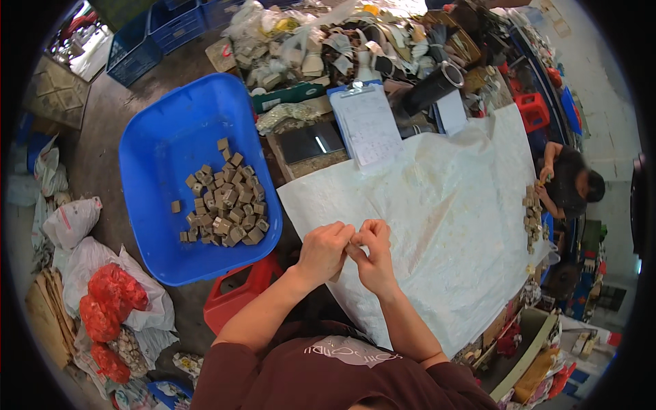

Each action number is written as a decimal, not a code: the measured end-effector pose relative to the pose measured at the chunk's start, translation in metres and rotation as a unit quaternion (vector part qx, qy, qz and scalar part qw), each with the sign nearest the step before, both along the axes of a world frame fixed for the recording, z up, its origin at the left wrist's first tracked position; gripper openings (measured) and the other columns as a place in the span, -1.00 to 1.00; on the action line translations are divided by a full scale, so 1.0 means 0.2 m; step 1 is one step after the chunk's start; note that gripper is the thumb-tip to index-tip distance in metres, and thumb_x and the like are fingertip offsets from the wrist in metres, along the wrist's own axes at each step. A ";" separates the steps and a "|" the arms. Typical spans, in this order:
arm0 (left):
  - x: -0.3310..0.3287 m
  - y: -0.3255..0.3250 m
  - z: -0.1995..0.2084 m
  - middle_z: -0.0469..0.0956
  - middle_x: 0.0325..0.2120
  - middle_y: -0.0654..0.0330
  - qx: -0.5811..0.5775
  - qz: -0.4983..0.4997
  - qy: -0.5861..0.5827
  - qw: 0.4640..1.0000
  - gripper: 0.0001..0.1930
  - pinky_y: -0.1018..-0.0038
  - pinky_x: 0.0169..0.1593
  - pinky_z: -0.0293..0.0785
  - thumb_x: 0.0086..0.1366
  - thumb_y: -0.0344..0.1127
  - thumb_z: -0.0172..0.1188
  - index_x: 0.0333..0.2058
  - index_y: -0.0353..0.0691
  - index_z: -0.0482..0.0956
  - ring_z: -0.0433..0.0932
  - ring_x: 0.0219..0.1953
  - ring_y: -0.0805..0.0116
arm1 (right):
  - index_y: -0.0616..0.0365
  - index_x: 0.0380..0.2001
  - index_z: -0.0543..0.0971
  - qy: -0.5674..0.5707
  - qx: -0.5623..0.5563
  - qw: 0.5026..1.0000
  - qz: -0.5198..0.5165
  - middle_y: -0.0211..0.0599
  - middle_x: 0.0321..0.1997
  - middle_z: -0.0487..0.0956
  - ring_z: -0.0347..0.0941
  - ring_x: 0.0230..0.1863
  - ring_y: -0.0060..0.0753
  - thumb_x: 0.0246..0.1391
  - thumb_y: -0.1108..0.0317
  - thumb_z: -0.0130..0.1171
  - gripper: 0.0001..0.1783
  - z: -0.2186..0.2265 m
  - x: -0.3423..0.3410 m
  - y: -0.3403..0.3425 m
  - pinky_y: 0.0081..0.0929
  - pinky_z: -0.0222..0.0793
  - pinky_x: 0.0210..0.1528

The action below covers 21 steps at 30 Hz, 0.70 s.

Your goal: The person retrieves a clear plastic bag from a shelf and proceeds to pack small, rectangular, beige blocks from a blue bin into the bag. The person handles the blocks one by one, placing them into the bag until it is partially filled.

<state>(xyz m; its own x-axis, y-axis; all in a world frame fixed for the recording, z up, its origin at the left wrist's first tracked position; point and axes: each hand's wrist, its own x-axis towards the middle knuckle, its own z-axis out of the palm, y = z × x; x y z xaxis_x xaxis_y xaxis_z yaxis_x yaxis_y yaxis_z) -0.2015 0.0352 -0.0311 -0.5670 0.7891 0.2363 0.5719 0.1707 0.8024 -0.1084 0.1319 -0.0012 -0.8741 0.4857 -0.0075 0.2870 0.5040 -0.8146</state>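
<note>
My left hand and my right hand meet over the near left edge of a white sheet. Both are closed, thumbs and fingertips pinched together and nearly touching. Whatever sits between the fingers is mostly hidden; a small brownish edge shows below my left hand, too little to name. Left of the hands stands a large blue plastic tub. A heap of small grey-brown blocks lies in it, with a few apart from the pile.
A red plastic stool is below the tub. Past the sheet lie a clipboard with paper, a dark cylinder and piled clutter. Bags crowd the left floor. Another person works at the right, beside more blocks.
</note>
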 end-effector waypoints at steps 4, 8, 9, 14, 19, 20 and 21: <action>0.04 -0.03 -0.05 0.52 -0.45 -0.02 0.001 0.064 -0.284 0.957 -0.80 0.25 -0.36 0.41 0.03 -0.56 0.07 -0.32 -0.33 0.34 0.53 -0.39 -0.04 | 0.04 -0.38 0.54 -0.020 0.190 0.976 0.105 -0.21 -0.02 0.32 0.13 0.03 -0.10 -0.20 0.44 0.26 -0.79 0.06 -0.01 0.01 -0.16 -0.04 0.05; -0.05 -0.01 -0.14 0.49 -0.32 -0.03 0.021 0.130 -0.354 0.926 -0.66 0.32 -0.14 0.40 0.08 -0.57 0.00 -0.12 -0.28 0.30 0.51 -0.21 0.07 | 0.09 -0.20 0.49 0.011 0.079 0.996 -0.029 -0.24 0.05 0.32 0.19 0.09 -0.19 -0.06 0.46 0.19 -0.72 -0.08 0.05 0.04 -0.27 0.18 0.03; -0.10 0.00 -0.18 0.48 -0.27 -0.02 0.011 0.136 -0.355 0.925 -0.65 0.34 -0.08 0.39 0.10 -0.57 -0.01 -0.09 -0.26 0.29 0.50 -0.15 0.11 | 0.11 -0.16 0.47 0.005 0.040 0.997 -0.063 -0.25 0.05 0.34 0.22 0.08 -0.23 -0.03 0.46 0.17 -0.71 -0.13 0.08 0.04 -0.31 0.23 0.01; -0.56 0.19 -0.21 0.43 -0.19 0.01 -0.019 0.150 -0.114 0.982 -0.58 0.27 -0.09 0.34 0.01 -0.59 0.03 -0.09 -0.21 0.34 0.43 -0.14 0.06 | 0.18 -0.18 0.47 -0.052 -0.098 0.992 -0.058 -0.26 -0.18 0.46 0.40 -0.19 -0.42 0.00 0.52 0.11 -0.75 -0.29 0.25 0.09 -0.49 0.34 -0.20; -0.81 0.38 -0.19 0.26 -0.01 -0.07 -0.062 0.221 0.214 0.949 -0.49 0.08 0.07 0.13 -0.04 -0.57 0.12 -0.02 -0.14 0.38 0.19 0.09 -0.04 | 0.20 -0.20 0.48 -0.085 -0.091 0.990 -0.068 -0.25 -0.28 0.50 0.45 -0.28 -0.40 0.00 0.54 0.09 -0.76 -0.34 0.34 0.02 -0.50 0.37 -0.26; -0.81 0.39 -0.22 0.24 0.01 -0.08 -0.071 0.215 0.222 0.948 -0.48 0.06 0.08 0.10 -0.04 -0.56 0.13 -0.02 -0.14 0.38 0.15 0.12 -0.06 | 0.20 -0.19 0.48 -0.094 -0.094 0.989 -0.068 -0.24 -0.28 0.51 0.46 -0.28 -0.39 0.01 0.54 0.09 -0.76 -0.36 0.37 -0.01 -0.51 0.37 -0.27; -0.75 0.38 -0.25 0.23 0.01 -0.09 -0.051 0.212 0.232 0.948 -0.50 0.07 0.11 0.08 -0.05 -0.57 0.12 -0.04 -0.16 0.40 0.14 0.13 -0.08 | 0.20 -0.19 0.48 -0.105 -0.097 0.987 -0.068 -0.23 -0.28 0.52 0.47 -0.28 -0.39 0.01 0.54 0.09 -0.76 -0.39 0.40 -0.02 -0.51 0.37 -0.28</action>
